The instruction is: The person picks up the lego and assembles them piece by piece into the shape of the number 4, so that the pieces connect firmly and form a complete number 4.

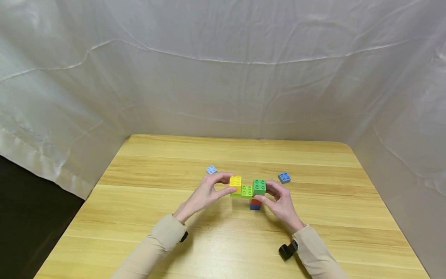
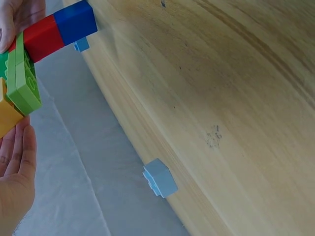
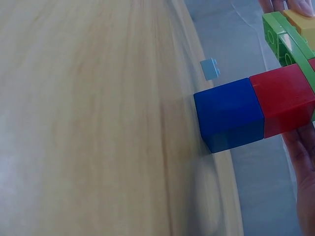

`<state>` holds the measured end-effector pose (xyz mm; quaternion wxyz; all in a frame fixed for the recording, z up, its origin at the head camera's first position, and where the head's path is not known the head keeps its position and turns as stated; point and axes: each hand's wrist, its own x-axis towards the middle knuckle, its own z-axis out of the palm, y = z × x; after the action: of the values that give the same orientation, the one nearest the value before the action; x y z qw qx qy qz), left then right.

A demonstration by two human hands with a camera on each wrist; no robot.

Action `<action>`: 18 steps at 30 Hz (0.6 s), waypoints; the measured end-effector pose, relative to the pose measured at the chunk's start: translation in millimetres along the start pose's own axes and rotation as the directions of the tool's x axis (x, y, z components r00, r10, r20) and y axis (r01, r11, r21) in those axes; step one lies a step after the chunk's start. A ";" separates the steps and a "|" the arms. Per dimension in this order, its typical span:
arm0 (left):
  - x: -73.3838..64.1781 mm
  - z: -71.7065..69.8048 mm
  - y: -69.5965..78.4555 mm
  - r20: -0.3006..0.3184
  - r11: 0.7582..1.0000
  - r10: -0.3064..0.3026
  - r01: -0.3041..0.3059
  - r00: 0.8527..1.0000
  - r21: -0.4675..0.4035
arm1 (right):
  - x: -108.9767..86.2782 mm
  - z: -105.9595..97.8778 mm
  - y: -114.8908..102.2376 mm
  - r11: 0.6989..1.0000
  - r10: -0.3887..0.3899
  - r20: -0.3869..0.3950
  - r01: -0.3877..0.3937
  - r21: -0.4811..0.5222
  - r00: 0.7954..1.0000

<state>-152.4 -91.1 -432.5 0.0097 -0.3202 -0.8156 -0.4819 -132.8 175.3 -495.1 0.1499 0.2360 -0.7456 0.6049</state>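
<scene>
A lime-green building brick (image 1: 247,191), flat and studded, spans the middle of a small build. On its left end sits a yellow brick (image 1: 235,184), which my left hand (image 1: 209,192) pinches between thumb and fingers. A green brick (image 1: 259,186) stands on the right end, with the thumb and fingers of my right hand (image 1: 280,202) around it. Below that end hang a red brick (image 3: 283,101) and a dark blue brick (image 3: 230,115), joined in a column. The left end's underside is bare, its hollow tubes showing in the right wrist view.
Behind my left hand, a light blue brick (image 1: 211,169) lies on the wooden table (image 1: 167,151). A medium blue brick (image 1: 284,177) lies farther right, beyond my right hand. Pale cloth (image 1: 237,93) hangs around the table's back and sides.
</scene>
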 end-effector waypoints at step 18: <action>0.1 -0.1 0.2 0.010 0.998 -0.006 0.005 1.000 0.060 | 3.7 4.2 -15.6 0.999 -0.048 -0.033 0.048 0.017 0.998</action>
<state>-152.4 -91.1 -432.3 0.0139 -0.3200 -0.8306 -0.4556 -127.3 168.1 -481.1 0.1744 0.2451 -0.7317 0.6117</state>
